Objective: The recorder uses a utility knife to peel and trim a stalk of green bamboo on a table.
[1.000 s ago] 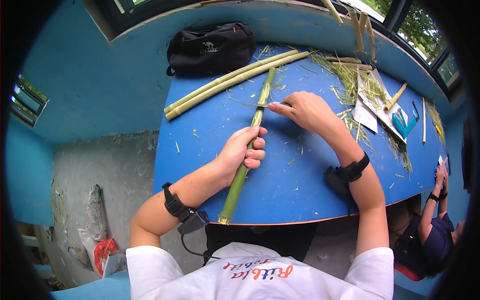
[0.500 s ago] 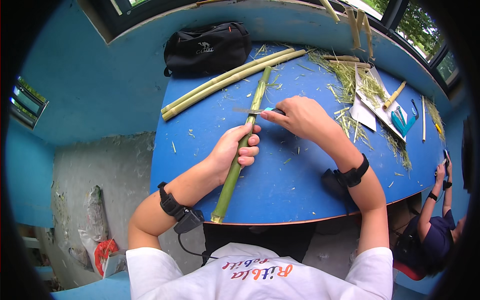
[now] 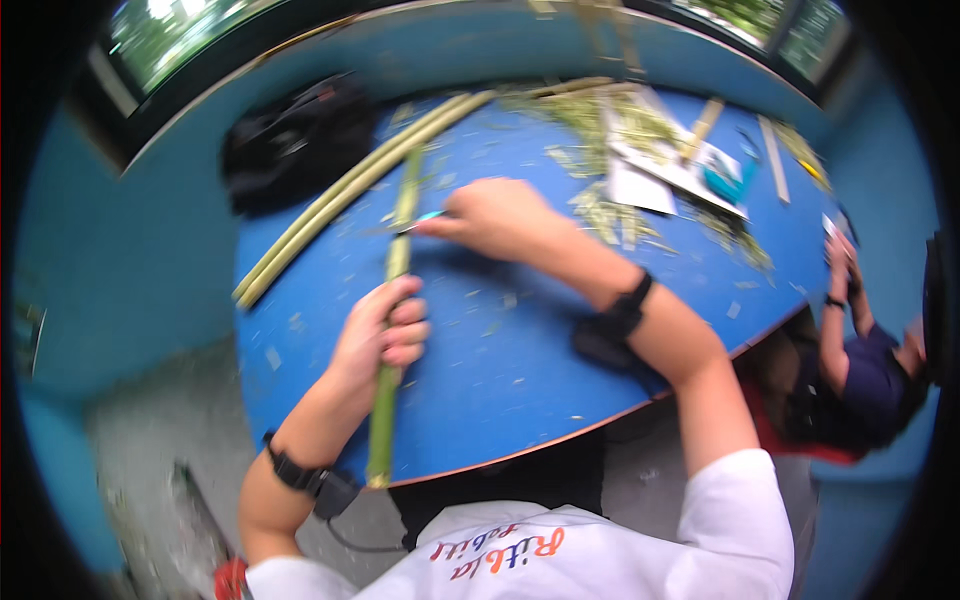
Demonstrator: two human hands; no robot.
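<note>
My left hand (image 3: 378,335) is wrapped round a green bamboo stalk (image 3: 383,420), whose lower end reaches the table's near edge. The stalk points away from me, and its far part looks paler, partly stripped of its green skin. In my right hand (image 3: 495,220) is a knife with a turquoise and dark handle (image 3: 433,214). Its blade (image 3: 388,231) lies across the stalk just beyond my left fist, blurred by motion. Fingers of the right hand are closed round the handle.
Two long peeled bamboo poles (image 3: 345,205) lie to the left, near a black bag (image 3: 297,145). Shavings (image 3: 610,215), white paper (image 3: 642,188) and a turquoise tool (image 3: 728,182) are spread over the far right of the blue table (image 3: 540,370). Another person (image 3: 855,375) sits at the right.
The whole view has swung, so the table and both hands appear further left. The stalk now stands more upright in the picture. Both hands keep their holds, with the blade still across the stalk.
</note>
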